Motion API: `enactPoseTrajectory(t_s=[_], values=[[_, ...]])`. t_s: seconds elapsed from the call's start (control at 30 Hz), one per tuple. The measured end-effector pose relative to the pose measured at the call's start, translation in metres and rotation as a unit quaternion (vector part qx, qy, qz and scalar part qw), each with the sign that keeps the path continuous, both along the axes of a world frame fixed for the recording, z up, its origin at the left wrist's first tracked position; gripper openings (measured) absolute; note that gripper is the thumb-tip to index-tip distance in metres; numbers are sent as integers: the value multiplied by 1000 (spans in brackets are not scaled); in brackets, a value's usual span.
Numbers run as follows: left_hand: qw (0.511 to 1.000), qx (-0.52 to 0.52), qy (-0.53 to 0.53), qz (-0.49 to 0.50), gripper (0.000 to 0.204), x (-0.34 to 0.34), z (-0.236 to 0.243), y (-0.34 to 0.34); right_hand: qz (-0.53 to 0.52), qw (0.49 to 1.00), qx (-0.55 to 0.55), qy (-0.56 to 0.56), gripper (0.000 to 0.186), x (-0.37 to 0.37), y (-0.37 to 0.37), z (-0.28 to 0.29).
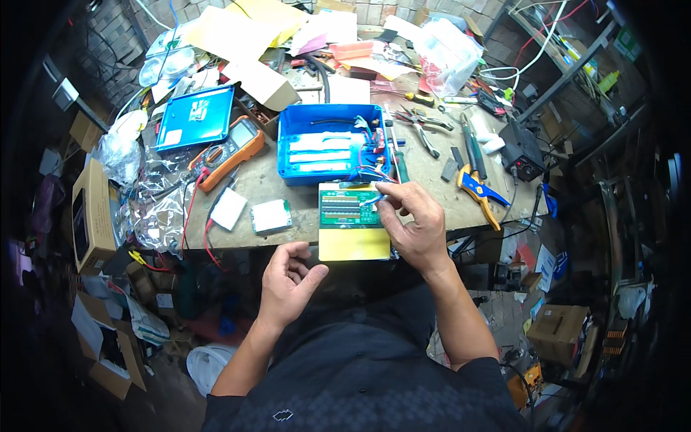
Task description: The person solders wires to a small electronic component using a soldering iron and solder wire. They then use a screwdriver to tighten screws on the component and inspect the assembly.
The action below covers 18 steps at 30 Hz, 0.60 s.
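A green circuit board (340, 206) lies on a yellow sheet (354, 244) at the table's front edge. My right hand (413, 225) is over the right side of the board, thumb and forefinger pinched on thin wires (373, 200) that reach the board. What else is between those fingers is hidden. In front of the table edge, left of the yellow sheet, my left hand (290, 282) holds nothing; its fingers are loosely curled and the thumb stands apart. Just behind the board, an open blue box (314, 171) contains white-wrapped blocks and red, black and blue wires.
Left of the box are an orange multimeter (229, 155), a blue lid (173, 128) and a small white-topped board (271, 216). To the right lie pliers (423, 128), orange-and-blue cutters (481, 193) and a black powered unit (522, 153). Papers and bags crowd the back.
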<state>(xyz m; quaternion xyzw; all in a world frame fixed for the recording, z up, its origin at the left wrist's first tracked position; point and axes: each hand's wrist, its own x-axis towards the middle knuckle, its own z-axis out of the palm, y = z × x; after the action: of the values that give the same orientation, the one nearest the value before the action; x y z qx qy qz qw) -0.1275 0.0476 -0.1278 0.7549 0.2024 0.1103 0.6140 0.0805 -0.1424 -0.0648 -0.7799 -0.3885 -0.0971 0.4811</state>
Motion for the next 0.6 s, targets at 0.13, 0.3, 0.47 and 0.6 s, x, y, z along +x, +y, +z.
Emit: enactPoseTrajectory(t_s=[0.13, 0.3, 0.47, 0.6], values=[[981, -182, 62, 0, 65, 6, -12, -13, -10, 997, 60, 37, 27, -2, -12, -5], [910, -411, 40, 15, 66, 26, -4, -38, -38, 986, 34, 159, 33, -1, -27, -25], [917, -397, 26, 25, 51, 36, 0, -45, 37, 939, 95, 329, 60, -14, -20, -55], [932, -362, 23, 18, 48, 34, -6, -30, 69, 923, 146, 349, 68, -21, -16, -54]])
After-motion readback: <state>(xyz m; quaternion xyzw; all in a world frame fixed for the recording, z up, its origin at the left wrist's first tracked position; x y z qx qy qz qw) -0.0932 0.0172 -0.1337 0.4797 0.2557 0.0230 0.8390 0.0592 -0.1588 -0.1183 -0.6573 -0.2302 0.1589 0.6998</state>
